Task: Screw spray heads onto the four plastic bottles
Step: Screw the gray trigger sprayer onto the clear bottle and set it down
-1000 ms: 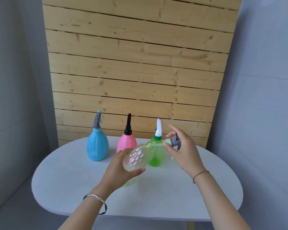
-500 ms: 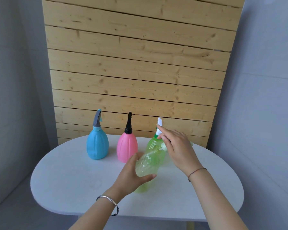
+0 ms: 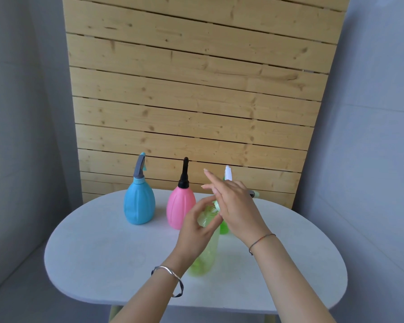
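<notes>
A pale green see-through bottle stands upright on the white table. My left hand grips its upper part. My right hand covers the bottle's top and holds a grey spray head, of which only the tip shows past the hand; two fingers point up and left. Behind it stand a blue bottle with a grey head, a pink bottle with a black head, and a green bottle with a white head, mostly hidden by my hands.
A wooden slat panel leans behind the table between grey walls. The table's rounded front edge runs just under my forearms.
The pale green bottle went from lying tilted in my left hand to standing upright on the table. My right hand came down over its neck with the spray head.
</notes>
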Demonstrator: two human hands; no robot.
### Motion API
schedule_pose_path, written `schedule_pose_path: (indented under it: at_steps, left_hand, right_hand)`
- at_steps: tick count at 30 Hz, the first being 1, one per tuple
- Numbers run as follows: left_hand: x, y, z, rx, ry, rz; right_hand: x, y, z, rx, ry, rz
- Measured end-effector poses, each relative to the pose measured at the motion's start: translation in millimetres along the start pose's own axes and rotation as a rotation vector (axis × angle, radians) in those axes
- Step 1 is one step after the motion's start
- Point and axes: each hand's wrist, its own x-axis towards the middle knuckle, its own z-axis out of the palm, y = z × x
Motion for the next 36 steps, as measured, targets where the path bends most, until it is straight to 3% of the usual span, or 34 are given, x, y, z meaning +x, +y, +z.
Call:
schedule_pose_path:
  at_steps: [6, 10, 14, 16, 18, 20, 29, 36]
  left_hand:
    - [4.7, -1.0, -3.7, -0.062, 0.005, 0.017]
    - [4.5, -2.5, -12.0, -0.088, 0.093, -0.029]
    - [4.3, -0.7, -12.1, -0.106, 0.096, -0.04]
    - [3.2, -0.7, -10.5, -0.125, 0.082, -0.034]
    - [2.2, -1.0, -9.7, -0.128, 0.067, -0.032]
    - [2.0, -1.3, -10.9, -0.118, 0.046, -0.025]
    - [-2.6, -4.0, -21.6, -0.012, -0.037, -0.027]
    - [-6.4, -4.6, -19.8, 0.055, -0.116, -0.05]
  right_hand:
    - [0.7, -4.7, 3.2, 0.062, 0.075, -0.045]
    - [-7.8, 13.8, 5.6, 0.138, 0.279, 0.103]
    - [-14.5, 20.3, 7.5, 0.758, 0.341, 0.536]
    - [-16.4, 26.2, 12.0, 1.084, 0.22, 0.678]
    - [-18.6, 27.3, 18.6, 1.213, 0.059, 0.659]
    - [-19.3, 22.2, 24.5, 1.216, -0.004, 0.64]
    - [-14.3, 25.5, 20.8, 0.983, 0.125, 0.534]
    - [-11.6, 19.7, 27.5, 0.88, 0.088, 0.444]
